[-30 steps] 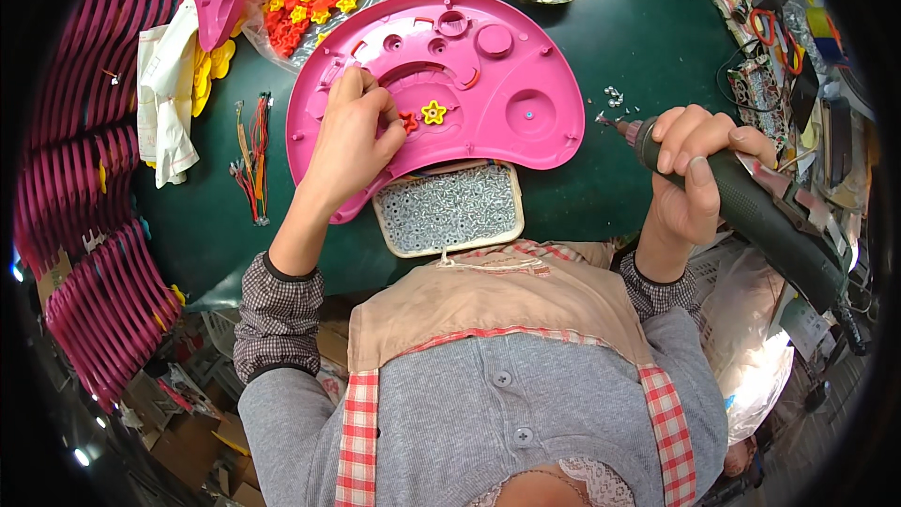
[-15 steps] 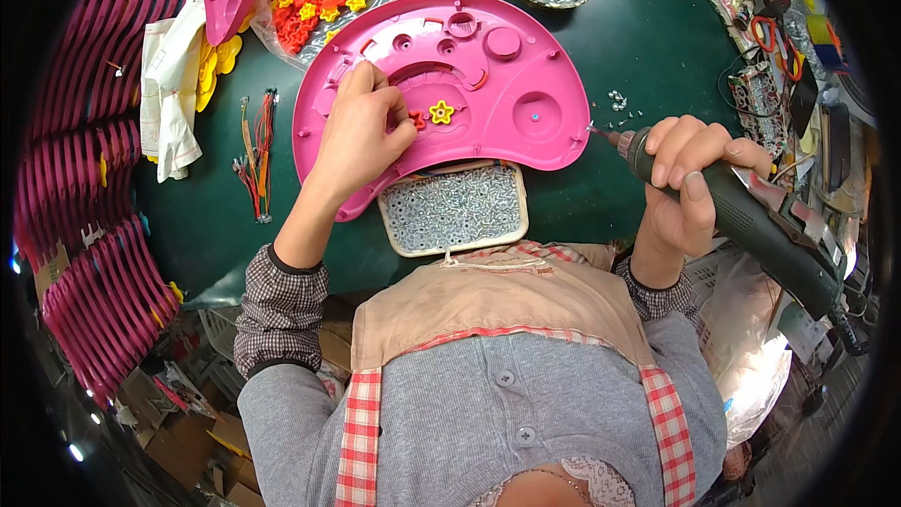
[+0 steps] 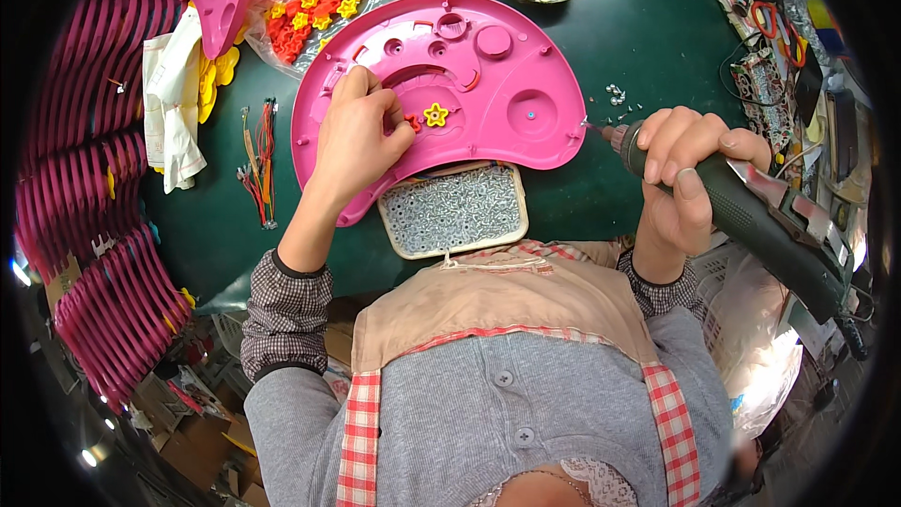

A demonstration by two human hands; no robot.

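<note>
In the head view, the left hand [image 3: 364, 127] is resting over the left part of a pink panel [image 3: 507, 75] lying on the worktop [image 3: 648, 28], fingers [image 3: 353, 84] bent; whether they are gripping anything, I cannot tell. The right hand [image 3: 690, 164] is holding a dark power screwdriver [image 3: 774, 239], fingers closed round it, its tip near the panel's right edge.

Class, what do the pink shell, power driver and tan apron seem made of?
Pink shell: probably glossy plastic, given its highlights and moulded relief.
Power driver: body likely dull plastic, finely dotted.
Tan apron: matte cloth, judging by its creases.
</note>
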